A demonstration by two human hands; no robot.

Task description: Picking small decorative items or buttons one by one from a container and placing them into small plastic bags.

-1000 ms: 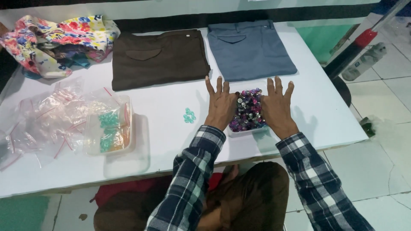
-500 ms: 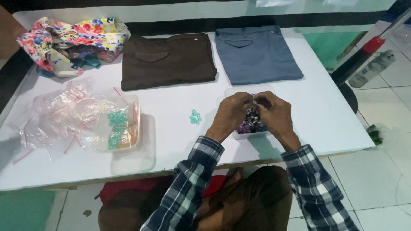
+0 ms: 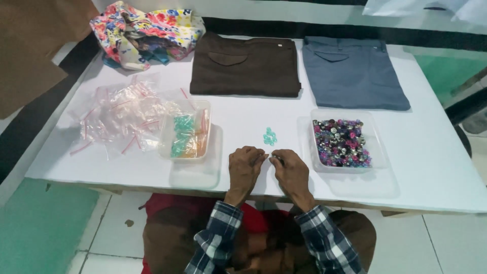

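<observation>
Small item pinched between both hands, too tiny to ID, near table (image 3: 431, 167) front edge, centre. Left hand (image 3: 244, 167) & right hand (image 3: 290, 170) fingers curled tight, tips nearly meeting. Teal bead cluster (image 3: 270, 136) just beyond the hands, bare table around it. Clear tray of mixed purple/silver beads (image 3: 341, 143) to the right, apart from right hand. Tub w/ teal & orange bits (image 3: 183, 136) + zip bags (image 3: 122, 114) left. Brown trousers (image 3: 246, 66), blue trousers (image 3: 352, 73), floral cloth (image 3: 147, 30) along far edge.
</observation>
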